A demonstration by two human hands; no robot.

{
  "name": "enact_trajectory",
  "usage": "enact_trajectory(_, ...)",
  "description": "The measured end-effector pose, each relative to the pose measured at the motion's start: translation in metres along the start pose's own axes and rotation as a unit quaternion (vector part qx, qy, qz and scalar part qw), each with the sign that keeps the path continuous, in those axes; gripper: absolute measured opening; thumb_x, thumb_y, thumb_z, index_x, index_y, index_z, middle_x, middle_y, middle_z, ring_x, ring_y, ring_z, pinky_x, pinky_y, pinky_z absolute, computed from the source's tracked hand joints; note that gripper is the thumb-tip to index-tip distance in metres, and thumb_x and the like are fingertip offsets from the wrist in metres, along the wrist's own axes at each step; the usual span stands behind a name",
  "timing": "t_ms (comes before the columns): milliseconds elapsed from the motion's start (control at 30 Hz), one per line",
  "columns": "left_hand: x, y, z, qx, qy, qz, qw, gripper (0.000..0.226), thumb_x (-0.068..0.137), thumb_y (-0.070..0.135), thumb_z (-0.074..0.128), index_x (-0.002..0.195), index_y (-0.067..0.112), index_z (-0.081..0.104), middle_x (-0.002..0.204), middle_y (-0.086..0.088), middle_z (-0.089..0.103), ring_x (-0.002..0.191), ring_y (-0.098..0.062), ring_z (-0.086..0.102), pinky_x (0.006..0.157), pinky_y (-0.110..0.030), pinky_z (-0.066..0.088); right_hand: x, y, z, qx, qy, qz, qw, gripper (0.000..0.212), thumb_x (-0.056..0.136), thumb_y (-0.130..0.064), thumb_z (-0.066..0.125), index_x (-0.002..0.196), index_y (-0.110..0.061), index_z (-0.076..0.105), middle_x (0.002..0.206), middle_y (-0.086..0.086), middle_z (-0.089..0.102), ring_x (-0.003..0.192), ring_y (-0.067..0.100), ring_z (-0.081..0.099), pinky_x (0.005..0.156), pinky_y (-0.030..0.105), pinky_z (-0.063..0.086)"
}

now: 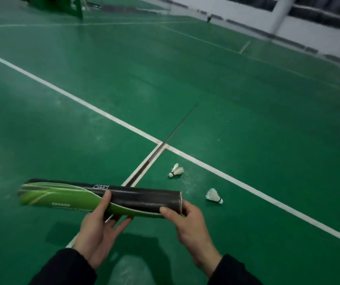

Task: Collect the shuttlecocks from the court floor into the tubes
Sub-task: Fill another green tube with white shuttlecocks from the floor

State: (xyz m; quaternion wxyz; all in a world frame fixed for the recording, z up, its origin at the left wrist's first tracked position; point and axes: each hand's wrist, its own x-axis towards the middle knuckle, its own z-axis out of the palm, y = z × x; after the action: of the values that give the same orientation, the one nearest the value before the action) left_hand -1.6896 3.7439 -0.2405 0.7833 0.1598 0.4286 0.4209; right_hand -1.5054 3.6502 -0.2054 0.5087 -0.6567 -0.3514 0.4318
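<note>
I hold a long black-and-green shuttlecock tube (78,195) level in front of me, its right end towards the shuttlecocks. My left hand (98,229) grips the tube near its middle from below, thumb on top. My right hand (189,227) holds its right end. Two white feather shuttlecocks lie on the green court floor beyond the tube's right end: one (176,171) just past the line junction, the other (214,196) nearer, right of the tube's end. I cannot see inside the tube.
White court lines (66,93) cross the green floor and meet at a junction with a dark seam (177,128). A green stand (62,5) is at the far top left. A grey wall (308,27) runs along the top right. A clear plastic bag (130,272) hangs below my hands.
</note>
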Motion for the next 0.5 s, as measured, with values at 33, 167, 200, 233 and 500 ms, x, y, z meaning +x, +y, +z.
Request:
enact_trajectory(33, 0.002, -0.004, 0.006, 0.000, -0.008, -0.002, 1.000, 0.028, 0.092, 0.034, 0.066, 0.110, 0.013, 0.070, 0.105, -0.009, 0.078, 0.114, -0.027, 0.066, 0.082, -0.049, 0.059, -0.002, 0.000, -0.006, 0.006, 0.001, 0.007, 1.000, 0.019, 0.091, -0.011, 0.073, 0.110, -0.017, 0.075, 0.082, -0.011, 0.077, 0.066, 0.002, 0.068, 0.064, 0.013, 0.049)
enact_trajectory(167, 0.017, -0.045, 0.020, 0.030, -0.024, -0.016, 0.999, 0.039, 0.096, 0.034, 0.064, 0.126, 0.010, 0.064, 0.109, -0.009, 0.078, 0.117, -0.027, 0.066, 0.081, -0.047, 0.059, -0.002, 0.029, -0.052, 0.040, -0.071, 0.116, 0.990, 0.022, 0.096, -0.022, 0.068, 0.116, -0.019, 0.073, 0.082, 0.006, 0.053, 0.038, 0.005, 0.025, 0.035, 0.019, 0.022)
enact_trajectory(200, 0.024, -0.058, 0.021, 0.042, -0.037, -0.014, 0.998, 0.042, 0.095, 0.034, 0.064, 0.129, 0.010, 0.062, 0.111, -0.009, 0.078, 0.115, -0.026, 0.067, 0.076, -0.045, 0.061, -0.001, 0.043, -0.065, 0.054, -0.101, 0.131, 0.985, 0.024, 0.095, -0.024, 0.068, 0.119, -0.021, 0.072, 0.088, 0.005, 0.055, 0.038, 0.005, 0.026, 0.035, 0.019, 0.023)
enact_trajectory(233, 0.033, -0.070, 0.021, 0.053, -0.047, -0.014, 0.997, 0.043, 0.095, 0.033, 0.064, 0.130, 0.009, 0.061, 0.111, -0.009, 0.078, 0.112, -0.025, 0.068, 0.071, -0.042, 0.063, 0.001, 0.059, -0.075, 0.071, -0.131, 0.141, 0.979, 0.027, 0.095, -0.025, 0.069, 0.122, -0.023, 0.070, 0.090, 0.003, 0.057, 0.039, 0.006, 0.029, 0.035, 0.019, 0.025)
enact_trajectory(500, 0.046, -0.150, -0.020, 0.020, 0.050, -0.016, 0.998, 0.035, 0.094, 0.032, 0.064, 0.119, 0.007, 0.066, 0.113, -0.015, 0.077, 0.112, -0.029, 0.070, 0.075, -0.045, 0.065, 0.048, 0.162, -0.136, 0.081, -0.093, 0.210, 0.970, 0.043, 0.102, -0.050, 0.046, 0.097, -0.016, 0.072, 0.085, 0.001, 0.070, 0.043, 0.011, 0.036, 0.042, 0.023, 0.031)
